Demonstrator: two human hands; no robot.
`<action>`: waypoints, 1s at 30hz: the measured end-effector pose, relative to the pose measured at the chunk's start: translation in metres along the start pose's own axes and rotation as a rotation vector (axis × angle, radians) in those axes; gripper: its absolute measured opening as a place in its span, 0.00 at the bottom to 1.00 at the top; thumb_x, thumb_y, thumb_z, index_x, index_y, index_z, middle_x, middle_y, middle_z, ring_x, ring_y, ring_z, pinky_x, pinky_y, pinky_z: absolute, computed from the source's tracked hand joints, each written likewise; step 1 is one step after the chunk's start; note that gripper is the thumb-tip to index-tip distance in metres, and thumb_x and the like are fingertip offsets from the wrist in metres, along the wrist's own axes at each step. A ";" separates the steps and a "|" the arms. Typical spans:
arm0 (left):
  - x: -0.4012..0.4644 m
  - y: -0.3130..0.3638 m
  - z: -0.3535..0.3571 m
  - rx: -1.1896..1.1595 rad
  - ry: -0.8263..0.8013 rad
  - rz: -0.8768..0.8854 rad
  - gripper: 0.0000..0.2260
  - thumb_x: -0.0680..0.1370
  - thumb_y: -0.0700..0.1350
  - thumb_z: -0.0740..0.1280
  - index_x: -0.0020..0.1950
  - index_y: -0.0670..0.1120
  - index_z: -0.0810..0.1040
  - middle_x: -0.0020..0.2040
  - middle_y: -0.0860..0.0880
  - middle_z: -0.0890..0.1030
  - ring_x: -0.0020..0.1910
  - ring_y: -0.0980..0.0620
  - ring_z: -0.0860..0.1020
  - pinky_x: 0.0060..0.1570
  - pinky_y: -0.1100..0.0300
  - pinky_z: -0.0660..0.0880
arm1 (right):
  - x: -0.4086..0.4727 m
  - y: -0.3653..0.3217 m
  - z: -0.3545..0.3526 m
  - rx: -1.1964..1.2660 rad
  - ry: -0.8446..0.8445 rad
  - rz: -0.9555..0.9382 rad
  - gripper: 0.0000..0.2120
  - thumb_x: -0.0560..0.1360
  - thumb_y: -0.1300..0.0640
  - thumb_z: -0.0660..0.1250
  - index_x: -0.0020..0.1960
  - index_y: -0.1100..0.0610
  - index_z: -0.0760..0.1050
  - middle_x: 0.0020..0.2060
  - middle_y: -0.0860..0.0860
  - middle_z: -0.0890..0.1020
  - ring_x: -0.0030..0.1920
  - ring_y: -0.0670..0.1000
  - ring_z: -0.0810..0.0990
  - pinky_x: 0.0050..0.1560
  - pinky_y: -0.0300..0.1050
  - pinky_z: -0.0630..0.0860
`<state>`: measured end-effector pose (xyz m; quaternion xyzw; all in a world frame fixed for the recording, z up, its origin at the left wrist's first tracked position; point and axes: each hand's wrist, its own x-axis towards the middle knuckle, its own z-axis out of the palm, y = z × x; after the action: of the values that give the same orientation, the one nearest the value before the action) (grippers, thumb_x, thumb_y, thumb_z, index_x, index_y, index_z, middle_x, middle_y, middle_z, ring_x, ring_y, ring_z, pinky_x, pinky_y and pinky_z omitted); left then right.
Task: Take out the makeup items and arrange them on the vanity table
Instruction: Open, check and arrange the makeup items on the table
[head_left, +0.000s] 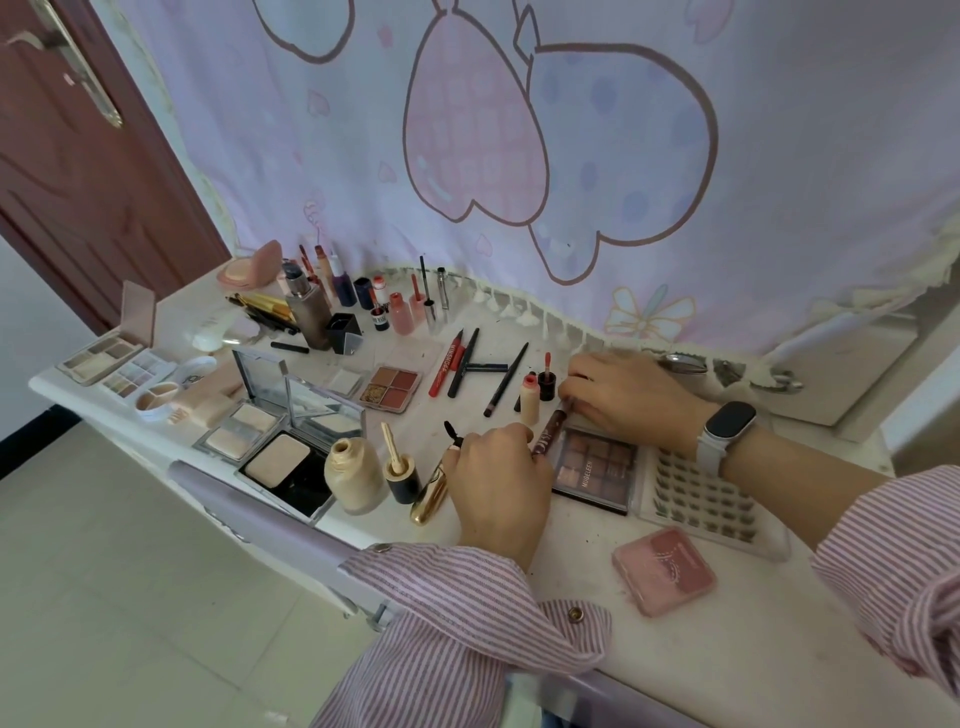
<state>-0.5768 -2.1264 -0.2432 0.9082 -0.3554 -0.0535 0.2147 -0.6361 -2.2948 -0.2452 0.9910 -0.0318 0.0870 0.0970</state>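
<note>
Crowding your white table (727, 654), makeup lies on every side of your hands. Your left hand (501, 480) curls around a dark brown pencil (548, 431) and also holds a mascara wand (451, 432); your right hand (631, 397) pinches the pencil's far end. Just under the pencil sits an eyeshadow palette (597, 467), with a lash tray (701, 501) beside it and a pink compact (662, 570) nearer you. Left of your hand stand a gold tube (428, 499), a foundation bottle (353, 475) and open powder compacts (280, 457). Liner pencils (467, 366) lie behind.
</note>
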 end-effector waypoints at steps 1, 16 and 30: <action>0.000 0.000 0.000 -0.007 0.011 0.000 0.12 0.77 0.46 0.61 0.59 0.49 0.76 0.50 0.51 0.81 0.53 0.50 0.75 0.57 0.55 0.65 | -0.001 0.000 -0.001 -0.004 0.030 -0.027 0.09 0.77 0.58 0.61 0.51 0.61 0.77 0.46 0.57 0.77 0.43 0.57 0.77 0.32 0.53 0.74; 0.001 0.004 0.002 0.169 0.002 0.071 0.10 0.79 0.45 0.58 0.55 0.49 0.77 0.47 0.50 0.81 0.51 0.49 0.73 0.53 0.54 0.62 | -0.005 0.000 0.000 -0.008 0.152 -0.078 0.03 0.69 0.62 0.71 0.43 0.59 0.80 0.37 0.55 0.79 0.33 0.56 0.79 0.26 0.45 0.73; 0.001 0.006 0.001 0.066 0.004 0.036 0.14 0.78 0.41 0.59 0.62 0.49 0.74 0.49 0.50 0.79 0.49 0.50 0.76 0.57 0.54 0.64 | -0.004 0.001 0.001 0.045 0.199 -0.128 0.04 0.69 0.59 0.73 0.42 0.59 0.80 0.35 0.55 0.78 0.32 0.56 0.77 0.20 0.46 0.71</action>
<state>-0.5801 -2.1319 -0.2412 0.9084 -0.3726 -0.0361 0.1861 -0.6395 -2.2963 -0.2470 0.9793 0.0433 0.1795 0.0830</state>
